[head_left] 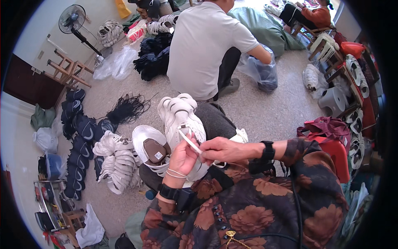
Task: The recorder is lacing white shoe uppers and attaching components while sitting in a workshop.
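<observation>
Nested white shoe uppers (pixel 179 110) lie across my lap, toes pointing away from me. A flat white shoelace (pixel 190 142) stretches slantwise above the nearest upper. My right hand (pixel 222 150) pinches the lace's near end between thumb and fingers. Palm turned up, my left hand (pixel 183 158) has its fingers curled at the lace beside the upper; exactly where they grip is partly hidden. Left of the stack, another white upper (pixel 144 135) shows its brown inside with a small white label.
More white uppers (pixel 116 159) lie on the floor at left, beside rows of dark blue uppers (pixel 81 145) and a bundle of dark laces (pixel 129 108). A person in a light shirt (pixel 203 45) squats ahead, one hand at a plastic bag (pixel 265 72). A red stool (pixel 336 157) stands at right.
</observation>
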